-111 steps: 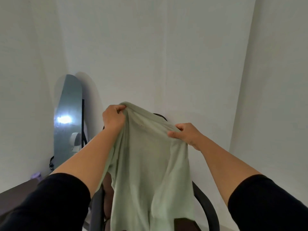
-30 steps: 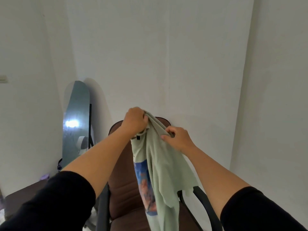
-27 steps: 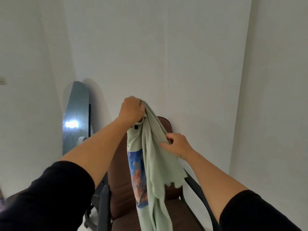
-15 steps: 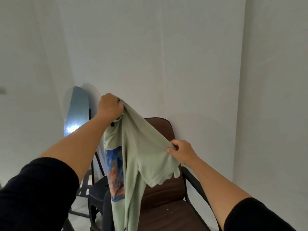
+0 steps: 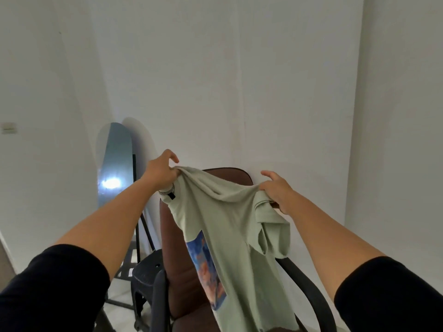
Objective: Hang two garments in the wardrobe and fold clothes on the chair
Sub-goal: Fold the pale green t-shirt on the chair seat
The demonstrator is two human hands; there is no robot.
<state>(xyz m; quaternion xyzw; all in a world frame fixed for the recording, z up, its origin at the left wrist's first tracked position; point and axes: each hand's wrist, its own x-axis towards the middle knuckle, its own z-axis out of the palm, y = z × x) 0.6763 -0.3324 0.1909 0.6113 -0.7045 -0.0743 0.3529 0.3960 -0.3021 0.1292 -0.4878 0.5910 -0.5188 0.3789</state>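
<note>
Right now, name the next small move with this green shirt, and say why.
Probably lower the green shirt flat onto the brown chair to fold it: the left hand and right hand hold it spread above the seat, still unfolded.

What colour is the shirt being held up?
Pale green shirt with a blue-and-orange printed panel, seen in the head view.

You are looking at a pale sage-green shirt (image 5: 230, 226) that is carrying a blue and orange print (image 5: 208, 267) down its front, and a small black tag (image 5: 171, 196) beneath a white speckled label at the collar. The chair (image 5: 182, 283) behind is showing brown padding and black armrests (image 5: 309, 291). Your sleeves (image 5: 55, 291) are showing black. The walls (image 5: 239, 80) are reading white. The mirror (image 5: 115, 164) is appearing blue-grey, reflecting a white glare. The stool (image 5: 143, 279) is showing black.
</note>
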